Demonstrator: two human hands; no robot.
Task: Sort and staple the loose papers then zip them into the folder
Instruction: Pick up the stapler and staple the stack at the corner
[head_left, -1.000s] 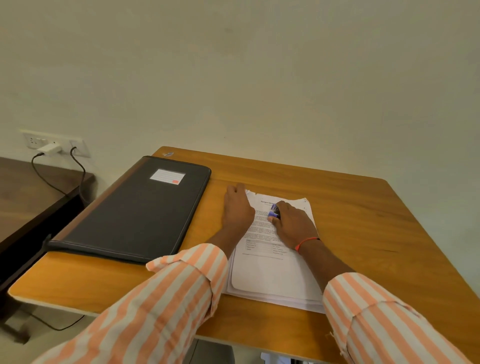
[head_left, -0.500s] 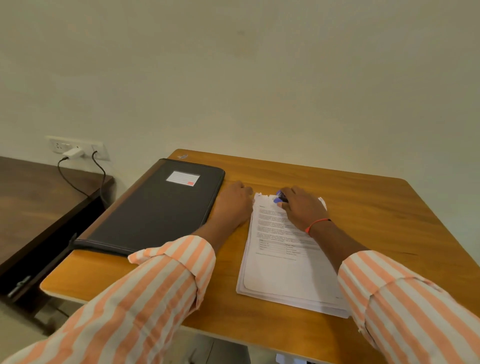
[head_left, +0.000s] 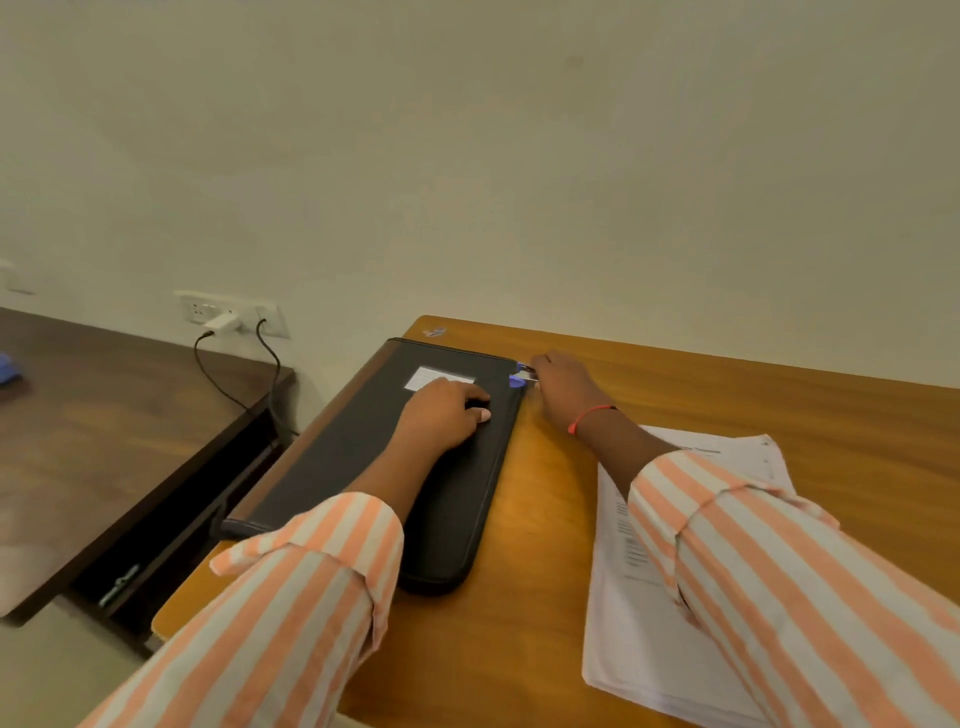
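- Black folder (head_left: 363, 467) lies flat on desk (head_left: 727, 405), long axis pointing toward the wall (head_left: 519, 156).
- Left hand (head_left: 441, 415) rests on it, grip slack.
- Right hand (head_left: 563, 387), grip pinching blue stapler (head_left: 519, 378).

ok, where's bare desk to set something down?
Bare wood: the strip between the folder and the papers, and the far right of the table beyond the papers. Crowded at the folder's far corner, where the right hand holds a small blue item.

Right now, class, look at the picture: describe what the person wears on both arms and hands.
The left sleeve and right sleeve are long, with broad orange and white stripes and loose cuffs. A thin red band circles the right wrist. The left hand and right hand are bare, without gloves.
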